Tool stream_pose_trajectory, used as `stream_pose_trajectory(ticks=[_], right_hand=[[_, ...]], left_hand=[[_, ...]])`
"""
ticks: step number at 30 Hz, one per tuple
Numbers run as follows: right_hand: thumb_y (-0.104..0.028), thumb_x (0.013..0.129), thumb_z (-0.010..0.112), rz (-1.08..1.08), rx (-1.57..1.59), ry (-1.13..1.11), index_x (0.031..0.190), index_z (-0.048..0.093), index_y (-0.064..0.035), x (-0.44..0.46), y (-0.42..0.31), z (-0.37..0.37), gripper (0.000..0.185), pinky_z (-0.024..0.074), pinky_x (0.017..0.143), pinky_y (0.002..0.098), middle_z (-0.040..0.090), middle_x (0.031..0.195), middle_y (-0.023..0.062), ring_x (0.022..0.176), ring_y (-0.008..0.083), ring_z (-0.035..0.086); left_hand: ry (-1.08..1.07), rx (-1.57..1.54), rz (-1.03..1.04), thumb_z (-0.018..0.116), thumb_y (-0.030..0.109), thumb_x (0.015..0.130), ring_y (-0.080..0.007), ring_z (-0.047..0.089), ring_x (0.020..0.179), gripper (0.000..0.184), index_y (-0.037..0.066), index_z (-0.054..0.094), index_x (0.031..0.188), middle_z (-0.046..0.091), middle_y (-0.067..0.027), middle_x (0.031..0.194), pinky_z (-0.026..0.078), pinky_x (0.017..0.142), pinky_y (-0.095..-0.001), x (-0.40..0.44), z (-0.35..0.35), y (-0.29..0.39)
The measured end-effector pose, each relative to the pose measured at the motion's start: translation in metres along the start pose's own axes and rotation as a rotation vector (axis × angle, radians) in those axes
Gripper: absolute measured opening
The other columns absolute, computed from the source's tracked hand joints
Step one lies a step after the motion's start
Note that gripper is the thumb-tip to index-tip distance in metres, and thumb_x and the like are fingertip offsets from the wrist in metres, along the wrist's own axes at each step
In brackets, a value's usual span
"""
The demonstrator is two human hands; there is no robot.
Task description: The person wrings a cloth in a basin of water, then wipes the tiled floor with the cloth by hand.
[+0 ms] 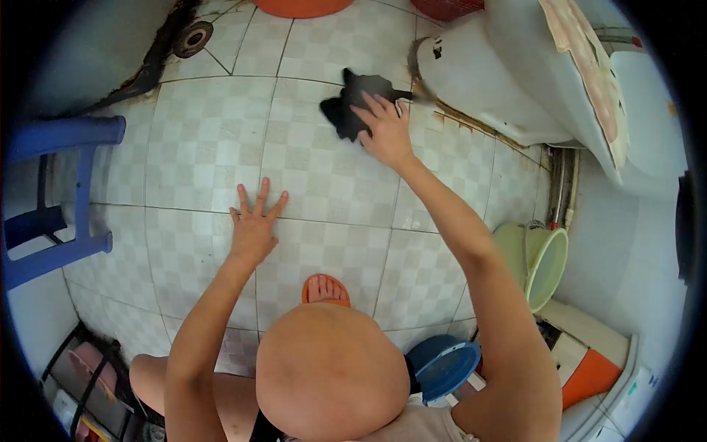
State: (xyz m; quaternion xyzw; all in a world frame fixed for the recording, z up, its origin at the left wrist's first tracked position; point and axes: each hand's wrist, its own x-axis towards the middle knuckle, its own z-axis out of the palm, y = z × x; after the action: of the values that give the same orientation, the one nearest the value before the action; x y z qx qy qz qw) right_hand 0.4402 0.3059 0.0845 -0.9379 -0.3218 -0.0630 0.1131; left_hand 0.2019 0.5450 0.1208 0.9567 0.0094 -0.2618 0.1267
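Note:
A crumpled black cloth (352, 107) lies on the tiled floor (199, 140), its edges slightly blurred. My right hand (386, 132) presses on the cloth from above, fingers spread across it and gripping it against the tiles. Part of the cloth is hidden under that hand, and one dark end of it reaches toward the toilet base. My left hand (255, 227) is planted on the floor, open, with its fingers spread and nothing held. An orange slipper (336, 283) is on my foot between the two arms.
A white toilet (471, 88) with a stained base stands at the upper right. On the left is a blue plastic stool (82, 191), below a floor drain (193, 39). A pale green bucket (545, 265) and a blue basin (442, 365) sit at the right.

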Motion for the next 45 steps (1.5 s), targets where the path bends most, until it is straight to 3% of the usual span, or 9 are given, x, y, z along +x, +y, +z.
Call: stream_pose_trajectory(ticks=[4,7,13,20,25,29,35,37,45], right_hand=[[-0.034,0.083,0.056,-0.055,-0.224,0.047,0.126,0.058,-0.0155,0.045,0.034,0.025,0.047,0.0215,0.109,0.0567,0.041,0.143,0.0159,0.13,0.0334,0.039],[-0.046,0.09,0.04,0.22,-0.229,-0.111,0.138,0.045,-0.0146,0.115,0.096,0.046,0.058,0.0207,0.111,0.0538,0.03,0.148,0.025,0.132,0.0422,0.034],[-0.054,0.092,0.032,0.717,-0.05,-0.246,0.147,0.032,-0.0207,0.205,0.067,0.053,0.064,0.0117,0.11,0.0601,0.016,0.154,0.0206,0.138,0.0458,0.017],[-0.047,0.085,0.049,-0.002,0.025,-0.08,0.141,0.041,-0.0216,0.14,-0.089,0.071,0.061,0.0248,0.105,0.059,0.027,0.151,0.0171,0.134,0.0431,0.028],[-0.038,0.074,0.071,-0.529,0.168,-0.223,0.138,0.045,-0.0191,0.086,-0.148,0.046,0.072,0.0293,0.107,0.0513,0.03,0.149,0.0171,0.132,0.0389,0.033],[-0.042,0.074,0.067,-0.309,0.217,-0.085,0.138,0.044,-0.0165,0.127,-0.111,0.055,0.073,0.0302,0.107,0.0493,0.035,0.145,0.0231,0.13,0.0402,0.037],[-0.065,0.083,0.046,0.529,0.054,-0.101,0.145,0.037,-0.0198,0.209,-0.049,0.091,0.077,0.0237,0.109,0.0544,0.027,0.15,0.0221,0.136,0.0417,0.027],[-0.058,0.088,0.042,0.534,-0.006,-0.135,0.143,0.039,-0.0193,0.222,-0.073,0.097,0.068,0.0253,0.106,0.0571,0.028,0.15,0.0212,0.133,0.0441,0.03],[-0.052,0.085,0.056,-0.297,0.137,-0.129,0.14,0.044,-0.0141,0.235,-0.155,0.114,0.068,0.0239,0.111,0.0471,0.032,0.148,0.0201,0.135,0.0404,0.03]], left_hand=[[0.009,0.006,-0.017,0.082,0.011,0.063,-0.0521,0.008,0.138,0.102,0.034,0.028,0.147,0.001,-0.0066,0.158,0.034,0.098,-0.0692,-0.001,0.003,-0.003],[0.029,-0.022,-0.025,0.082,0.012,0.063,-0.0518,0.008,0.138,0.102,0.034,0.028,0.146,0.002,-0.0065,0.158,0.033,0.099,-0.0695,0.0,0.007,-0.003],[0.109,-0.015,-0.038,0.078,0.009,0.066,-0.051,0.005,0.139,0.095,0.033,0.032,0.145,0.005,-0.0063,0.158,0.03,0.1,-0.0709,-0.002,0.022,-0.003],[0.21,-0.176,-0.036,0.052,-0.009,0.076,-0.0491,0.003,0.14,0.078,0.031,0.04,0.142,0.009,-0.0027,0.158,0.024,0.101,-0.0726,-0.002,0.023,-0.001],[0.211,-0.14,0.056,0.075,0.016,0.07,-0.0467,0.009,0.141,0.087,0.025,0.034,0.145,0.013,-0.0055,0.157,0.027,0.107,-0.0615,-0.01,0.03,-0.024],[0.174,-0.147,-0.285,0.08,0.026,0.068,-0.0475,0.012,0.14,0.096,0.025,0.026,0.148,0.009,-0.0143,0.157,0.029,0.104,-0.0626,-0.051,0.014,-0.081],[0.122,-0.224,-0.43,0.083,0.027,0.065,-0.0566,0.012,0.135,0.101,0.032,0.024,0.148,0.004,-0.0179,0.156,0.038,0.097,-0.065,-0.078,0.001,-0.134],[0.126,-0.225,-0.436,0.082,0.026,0.066,-0.0583,0.011,0.134,0.098,0.031,0.027,0.147,0.004,-0.0182,0.155,0.04,0.095,-0.0654,-0.077,-0.004,-0.13],[0.06,-0.239,-0.449,0.082,0.027,0.067,-0.057,0.008,0.135,0.1,0.033,0.024,0.148,-0.002,-0.0174,0.156,0.037,0.099,-0.0648,-0.077,-0.007,-0.135]])
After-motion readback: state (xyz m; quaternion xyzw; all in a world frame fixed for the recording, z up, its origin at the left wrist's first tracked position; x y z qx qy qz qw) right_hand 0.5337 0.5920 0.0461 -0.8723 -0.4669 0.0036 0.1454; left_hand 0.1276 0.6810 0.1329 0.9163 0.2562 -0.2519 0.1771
